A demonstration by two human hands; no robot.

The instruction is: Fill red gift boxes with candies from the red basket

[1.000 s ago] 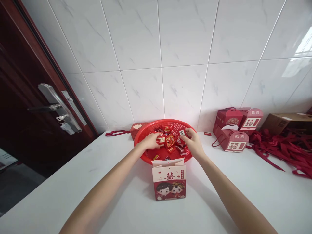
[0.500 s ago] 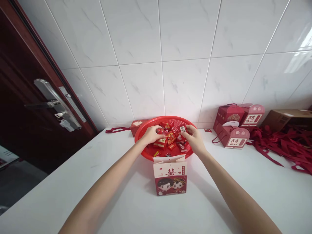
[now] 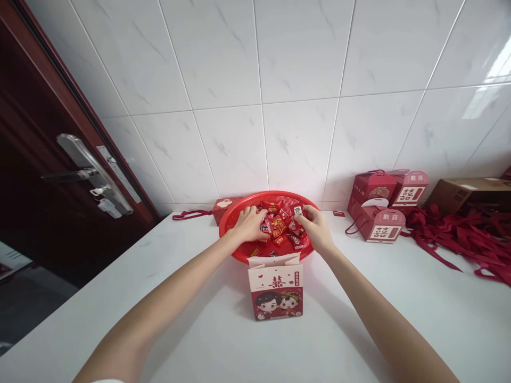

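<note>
A red plastic basket (image 3: 227,240) holds several red wrapped candies (image 3: 279,225). Over its left side, my left hand (image 3: 250,223) is closed, with thumb and fingers around a red-and-white wrapped candy (image 3: 264,228); the fingertips are partly hidden among the sweets. My right hand (image 3: 317,230) pinches the edge of a red packet with a white label (image 3: 298,211) at the basket's right side. In front of the basket stands an upright paper gift box (image 3: 277,292), its top open, cream above and red below, printed with two cartoon figures.
Several red gift boxes (image 3: 385,226) stand at the right by the tiled wall. Beside them lie a heap of dark red ribbons (image 3: 451,234) and a cardboard box (image 3: 451,194). Behind the basket is a small red box (image 3: 220,208). A door (image 3: 51,213) is at the left.
My left hand has shifted slightly within the basket and now closes around a red-and-white candy; the gold-and-red packet beneath it is no longer visible. My right hand stays on its packet.
</note>
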